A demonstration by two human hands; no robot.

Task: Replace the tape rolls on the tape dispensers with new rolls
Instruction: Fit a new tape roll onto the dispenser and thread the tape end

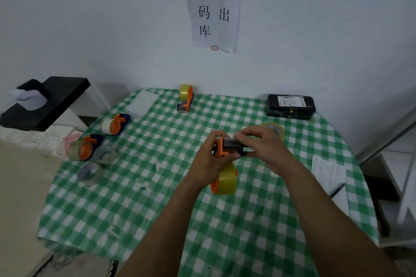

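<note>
With the left hand (209, 156), grips the orange body of a tape dispenser (221, 149) at the centre of the frame, raised clear of the green-checked bench (157, 209), fingers curled round it. With the right hand (264, 146), pinches at the dispenser's front end, thumb and fingertips closed there; cannot tell whether on plastic or on a tape end. Carries a full yellow tape roll (225, 181) on the hub, hanging just below the left hand.

Probably means threading the new tape through the front. Risks letting the free end fold back and stick to itself or to the roll, thin and clear as it is. Risks a nick too, with fingertips working right beside where the cutter should sit. Could also let the roll slide off the hub if not pushed fully home.

Elsewhere on the bench: an upright dispenser (186, 96) at upper centre, a white-roll dispenser (113, 125) and a clear-roll dispenser (83, 150) at left, loose rolls (105, 155) beside those, a yellowish roll (275, 129) just behind the right hand.

Reads 请扫码出库 on the wall notice (215, 11) at the top of the frame. Shows a white label on the black case (291, 105) at upper right, print too small to read; likewise the printed sheet (328, 173) at the right.
</note>
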